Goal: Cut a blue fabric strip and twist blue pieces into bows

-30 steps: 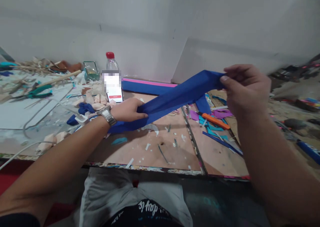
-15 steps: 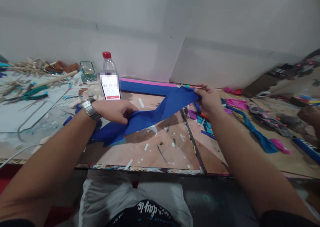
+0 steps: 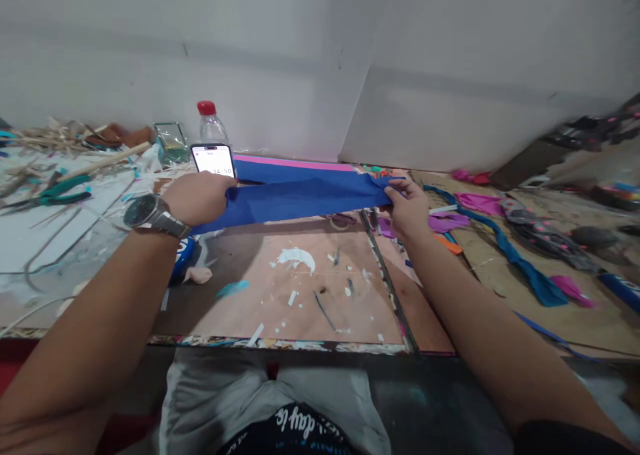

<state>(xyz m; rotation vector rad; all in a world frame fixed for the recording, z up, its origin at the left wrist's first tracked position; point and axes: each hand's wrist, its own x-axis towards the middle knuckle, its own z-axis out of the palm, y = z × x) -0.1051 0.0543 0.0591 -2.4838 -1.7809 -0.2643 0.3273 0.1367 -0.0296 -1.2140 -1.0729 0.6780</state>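
Note:
A strip of blue crepe-like material (image 3: 305,200) is stretched nearly level above the worktable, one end in each hand. My left hand (image 3: 197,201), with a watch on its wrist, is closed on the strip's left end, and a short tail hangs past it. At the other end my right hand (image 3: 407,205) pinches the strip between thumb and fingers. Behind it, along the wall, lies a flat stack of blue and pink sheets (image 3: 295,168), partly hidden by the strip.
A lit phone (image 3: 213,158) leans on a red-capped bottle (image 3: 213,125). Green-handled pliers (image 3: 65,189) and thin sticks (image 3: 55,138) lie at left. Pink scraps (image 3: 479,203) and a teal strip (image 3: 520,268) lie on cardboard at right. White scraps and stains dot the wooden tabletop (image 3: 300,308).
My left hand has moved up and left and turned over, taking the strip's left end along. The strip has gone from slanted and slack to straight and taut.

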